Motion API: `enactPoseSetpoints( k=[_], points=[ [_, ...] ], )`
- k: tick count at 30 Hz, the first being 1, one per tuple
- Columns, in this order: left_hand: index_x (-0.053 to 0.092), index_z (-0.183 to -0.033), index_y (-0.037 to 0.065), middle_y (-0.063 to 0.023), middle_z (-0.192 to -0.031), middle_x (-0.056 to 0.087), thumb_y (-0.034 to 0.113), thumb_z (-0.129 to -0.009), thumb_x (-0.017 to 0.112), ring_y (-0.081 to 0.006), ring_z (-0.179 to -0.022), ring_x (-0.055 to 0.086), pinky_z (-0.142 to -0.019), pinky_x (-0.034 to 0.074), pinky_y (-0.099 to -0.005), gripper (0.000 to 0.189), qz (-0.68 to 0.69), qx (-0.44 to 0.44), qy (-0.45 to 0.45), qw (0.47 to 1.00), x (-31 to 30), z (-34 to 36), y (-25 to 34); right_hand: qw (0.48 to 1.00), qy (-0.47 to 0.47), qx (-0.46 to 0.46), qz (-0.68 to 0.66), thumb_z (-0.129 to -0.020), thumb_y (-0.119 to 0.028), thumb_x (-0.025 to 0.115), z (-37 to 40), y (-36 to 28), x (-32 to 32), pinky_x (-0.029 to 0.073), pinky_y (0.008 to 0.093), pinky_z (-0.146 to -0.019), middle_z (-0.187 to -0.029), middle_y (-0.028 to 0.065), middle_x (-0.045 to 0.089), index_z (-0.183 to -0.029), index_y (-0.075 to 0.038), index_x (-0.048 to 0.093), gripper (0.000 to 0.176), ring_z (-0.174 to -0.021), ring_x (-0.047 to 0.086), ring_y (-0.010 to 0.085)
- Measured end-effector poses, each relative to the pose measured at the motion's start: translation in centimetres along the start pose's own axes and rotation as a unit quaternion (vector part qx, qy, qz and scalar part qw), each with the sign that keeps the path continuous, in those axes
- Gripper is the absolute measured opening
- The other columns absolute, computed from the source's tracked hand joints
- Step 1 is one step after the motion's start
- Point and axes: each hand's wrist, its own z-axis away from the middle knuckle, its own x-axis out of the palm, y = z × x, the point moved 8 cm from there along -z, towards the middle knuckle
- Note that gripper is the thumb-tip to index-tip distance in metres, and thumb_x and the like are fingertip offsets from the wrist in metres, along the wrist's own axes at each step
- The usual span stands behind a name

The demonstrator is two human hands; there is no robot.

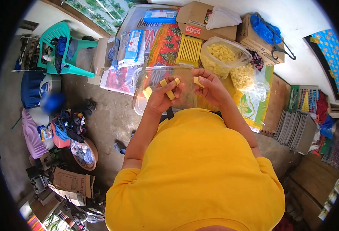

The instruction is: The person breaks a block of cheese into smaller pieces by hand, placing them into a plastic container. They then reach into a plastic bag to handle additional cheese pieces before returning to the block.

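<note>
My left hand (pixel 162 96) is closed around several small yellow blocks (pixel 170 94), which stick out between the fingers. My right hand (pixel 211 87) pinches one short yellow piece (pixel 198 82) between thumb and fingers, a little apart from the left. Both hands are above a clear plastic container (pixel 188 101) at the table's near edge. Another pale yellow block (pixel 147 92) shows beside my left wrist. Beyond my right hand, an open clear bag (pixel 226 54) is full of yellow chunks, and a second bag (pixel 243 78) of similar chunks leans against it.
A yellow slotted tray (pixel 188 51) lies behind the container. Blue boxes (pixel 134 45) and a cardboard box marked FRAGILE (pixel 194 17) stand farther back. A green plastic chair (pixel 61 50) is at left, and a basin of cloth (pixel 85 154) sits on the floor.
</note>
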Motion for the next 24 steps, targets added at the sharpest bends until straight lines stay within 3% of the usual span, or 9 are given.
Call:
enactPoseSetpoints(
  k=[13,16,19,22,24],
  points=[
    [0.062,-0.099,0.006,-0.0092,-0.085,0.065,0.006,-0.081,0.067,-0.0104,-0.055,0.055,-0.041,0.038,-0.0215,0.019,-0.044,0.022,0.027,0.998,0.4,-0.1,0.0,0.999,0.035,0.015,0.015,-0.091,-0.024,0.059,0.8,-0.4,-0.4,0.048,0.0216,-0.063,-0.091,-0.0025,0.060,-0.116,-0.008,0.054,0.031,-0.075,0.058,0.0057],
    [0.061,-0.095,0.004,-0.0067,-0.078,0.062,0.008,-0.083,0.064,-0.0099,-0.054,0.052,-0.043,0.037,-0.0209,0.013,-0.124,0.014,0.038,0.992,0.9,-0.6,-0.1,0.999,0.049,0.007,0.008,-0.089,-0.022,0.062,1.1,-0.7,-1.2,0.048,0.0216,-0.062,-0.092,-0.0034,0.061,-0.113,-0.010,0.058,0.027,-0.076,0.059,0.0053],
    [0.062,-0.093,0.002,-0.0036,-0.073,0.062,0.013,-0.082,0.067,-0.0061,-0.053,0.049,-0.043,0.035,-0.0197,0.016,-0.346,0.012,0.115,0.931,1.7,-1.6,0.1,0.996,0.092,-0.003,0.015,-0.088,-0.019,0.062,1.7,-1.1,-2.7,0.049,0.0224,-0.062,-0.092,-0.0038,0.061,-0.110,-0.010,0.059,0.024,-0.077,0.058,0.0052],
    [0.064,-0.092,0.000,-0.0024,-0.073,0.062,0.018,-0.081,0.069,-0.0060,-0.058,0.052,-0.049,0.040,-0.0213,0.021,-0.519,0.104,0.067,0.846,5.3,-4.5,1.3,0.990,0.141,-0.018,0.006,-0.087,-0.016,0.062,2.6,-1.5,-4.9,0.049,0.0233,-0.062,-0.092,-0.0043,0.061,-0.109,-0.010,0.060,0.022,-0.077,0.058,0.0059],
    [0.065,-0.091,-0.001,-0.0022,-0.074,0.063,0.018,-0.080,0.069,-0.0076,-0.062,0.054,-0.055,0.044,-0.0236,0.022,-0.562,0.159,0.060,0.810,5.5,-7.6,1.5,0.984,0.174,-0.022,-0.014,-0.087,-0.015,0.062,3.4,-1.8,-5.9,0.050,0.0238,-0.063,-0.092,-0.0047,0.061,-0.109,-0.010,0.060,0.023,-0.076,0.058,0.0066]
  ],
)
